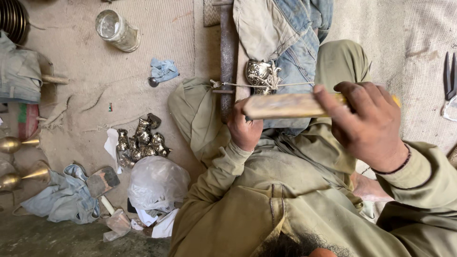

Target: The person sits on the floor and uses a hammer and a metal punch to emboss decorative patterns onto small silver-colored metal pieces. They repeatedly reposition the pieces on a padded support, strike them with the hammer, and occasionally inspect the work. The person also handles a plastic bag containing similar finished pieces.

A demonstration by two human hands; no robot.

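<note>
An engraved silver metal cup (257, 73) rests on a dark wooden post (228, 57), tied there with pale string. My left hand (244, 128) sits just below the cup, fingers curled around something small that I cannot make out. My right hand (366, 123) is raised to the right and grips a flat, worn wooden stick (285, 105), which lies sideways across and just under the cup. A denim cloth (297, 47) covers my leg behind the cup.
Several small silver cups (141, 142) lie heaped on the floor at left, beside a white plastic bag (157, 183). A glass jar (116, 30), a blue rag (163, 70), brass cones (19, 143) and pliers (450, 76) at the right edge lie around.
</note>
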